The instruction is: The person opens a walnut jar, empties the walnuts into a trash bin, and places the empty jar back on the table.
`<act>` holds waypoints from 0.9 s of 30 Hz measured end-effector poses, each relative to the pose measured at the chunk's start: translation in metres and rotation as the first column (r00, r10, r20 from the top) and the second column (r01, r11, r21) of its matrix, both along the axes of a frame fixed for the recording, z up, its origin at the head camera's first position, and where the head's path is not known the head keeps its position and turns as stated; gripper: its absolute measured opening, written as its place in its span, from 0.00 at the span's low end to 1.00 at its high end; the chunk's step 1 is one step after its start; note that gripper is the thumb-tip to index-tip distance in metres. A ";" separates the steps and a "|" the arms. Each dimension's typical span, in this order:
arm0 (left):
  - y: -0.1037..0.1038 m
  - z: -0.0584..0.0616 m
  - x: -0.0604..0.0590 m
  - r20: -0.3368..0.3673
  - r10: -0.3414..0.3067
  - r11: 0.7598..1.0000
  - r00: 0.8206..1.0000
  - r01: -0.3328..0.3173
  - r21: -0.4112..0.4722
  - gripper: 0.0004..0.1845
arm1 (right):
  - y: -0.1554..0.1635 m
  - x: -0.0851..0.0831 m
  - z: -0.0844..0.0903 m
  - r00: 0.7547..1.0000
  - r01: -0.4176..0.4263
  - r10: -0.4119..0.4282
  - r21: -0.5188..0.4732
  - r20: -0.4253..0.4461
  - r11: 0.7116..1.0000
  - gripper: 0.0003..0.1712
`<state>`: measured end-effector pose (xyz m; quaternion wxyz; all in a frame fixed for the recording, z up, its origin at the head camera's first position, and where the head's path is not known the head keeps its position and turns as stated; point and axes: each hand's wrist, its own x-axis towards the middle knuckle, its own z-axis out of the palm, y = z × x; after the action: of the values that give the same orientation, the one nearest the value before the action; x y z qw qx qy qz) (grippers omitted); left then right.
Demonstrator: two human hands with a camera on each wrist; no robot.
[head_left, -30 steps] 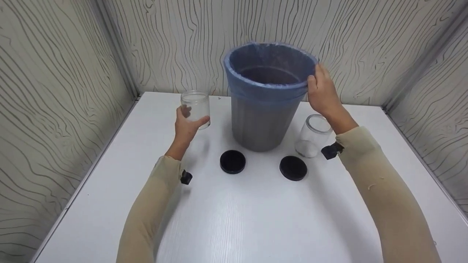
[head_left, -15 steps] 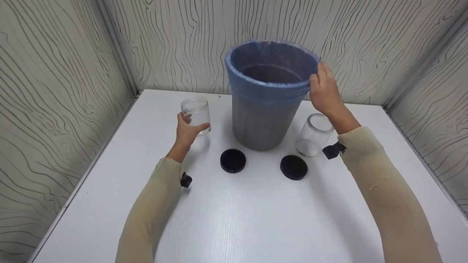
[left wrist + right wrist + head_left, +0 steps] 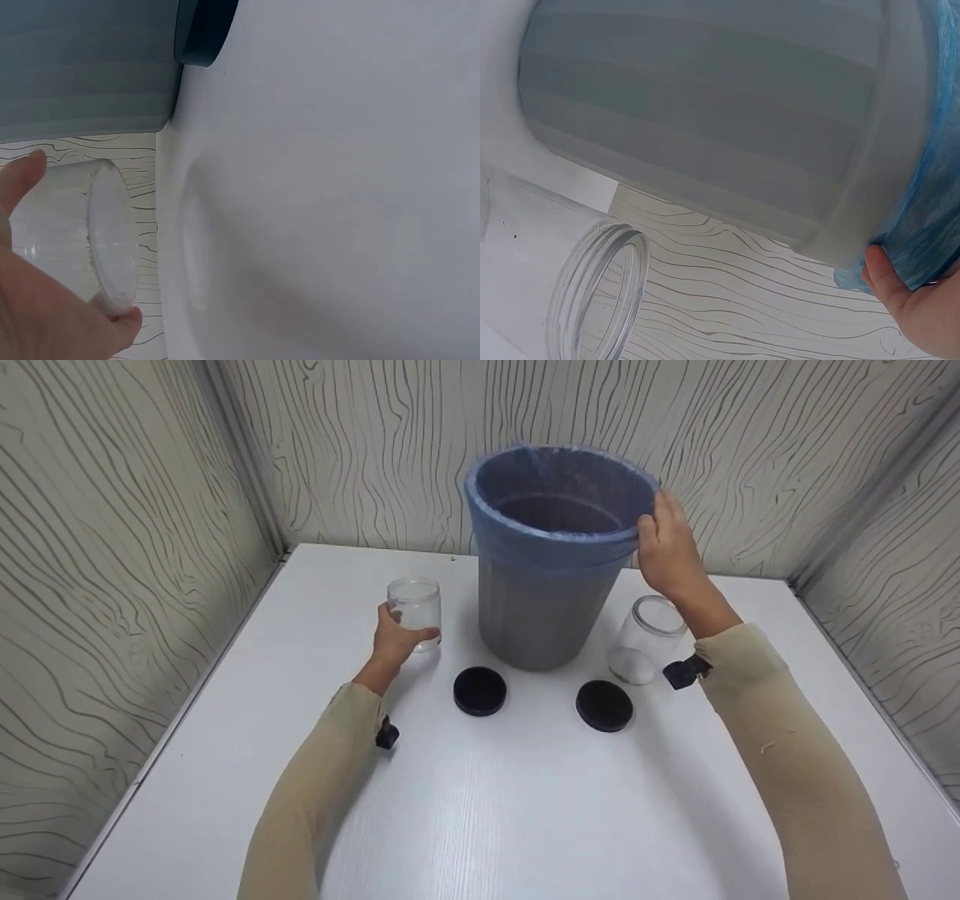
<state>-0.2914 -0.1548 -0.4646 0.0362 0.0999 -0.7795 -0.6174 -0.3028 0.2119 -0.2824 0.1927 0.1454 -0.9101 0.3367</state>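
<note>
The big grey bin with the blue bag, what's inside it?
Inside the grey plastic bin only the thin blue plastic bag lining it shows, folded over the rim. The near wall hides the bottom, so anything lying there cannot be seen.

Two black lids [image 3: 479, 691], seemingly plastic, on white table [image 3: 525, 810]

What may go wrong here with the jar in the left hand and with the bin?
The left hand grips the jar close beside the bin; the glass might knock against it. The right hand holds only the liner at the rim, so the thin plastic could slip or tear.
</note>
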 end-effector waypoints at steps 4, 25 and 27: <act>0.001 -0.002 -0.001 0.038 -0.002 1.000 0.999 0.002 -0.001 0.56 | 0.000 0.001 0.001 0.999 0.010 -0.010 0.010 0.034 1.000 0.35; 0.006 -0.010 -0.006 0.114 0.005 0.993 0.993 0.008 -0.115 0.55 | 0.002 -0.001 -0.001 1.000 0.008 -0.008 0.006 0.014 1.000 0.34; 0.005 -0.008 -0.007 0.118 -0.003 0.993 0.993 0.017 -0.120 0.56 | 0.002 -0.001 0.000 1.000 0.015 -0.015 0.009 0.019 1.000 0.35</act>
<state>-0.2980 -0.1501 -0.4730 -0.0069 0.1300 -0.8165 -0.5625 -0.3043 0.2141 -0.2828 0.1858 0.1361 -0.9145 0.3327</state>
